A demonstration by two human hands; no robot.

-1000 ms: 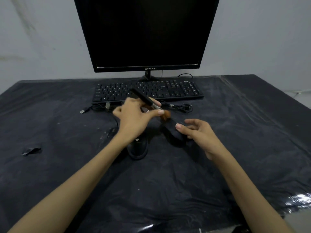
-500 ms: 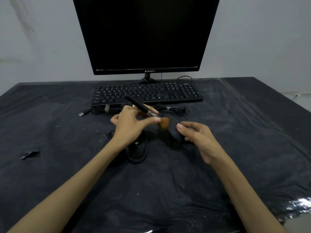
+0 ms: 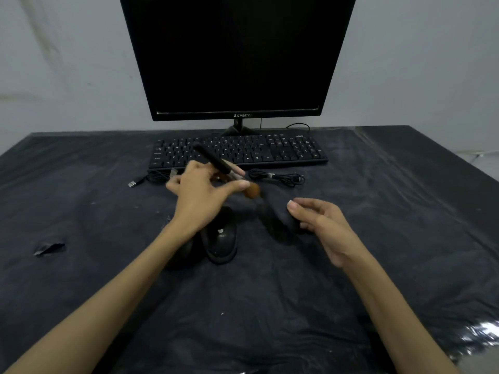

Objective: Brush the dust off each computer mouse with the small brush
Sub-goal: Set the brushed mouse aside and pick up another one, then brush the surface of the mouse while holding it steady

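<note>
My left hand [image 3: 201, 197] pinches a small brush [image 3: 216, 164] with a black handle. Its brown bristles [image 3: 253, 191] sit at the far end of a black mouse [image 3: 274, 214]. My right hand [image 3: 321, 225] grips that mouse from the right, thumb on top and fingers curled under its side; the mouse looks blurred. A second black mouse [image 3: 221, 242] lies on the table just below my left wrist. A dark rounded shape [image 3: 183, 251], perhaps a third mouse, is mostly hidden by my left forearm.
A black keyboard [image 3: 283, 152] and a dark monitor [image 3: 237, 58] stand at the back. Bundled cables [image 3: 278, 178] and a USB plug [image 3: 132, 184] lie in front of the keyboard. Black plastic sheeting [image 3: 270, 319] covers the table, with a scrap [image 3: 48, 248] at the left.
The brush head has shifted a little to the left across the far end of the held mouse. My right hand keeps its grip with hardly any movement.
</note>
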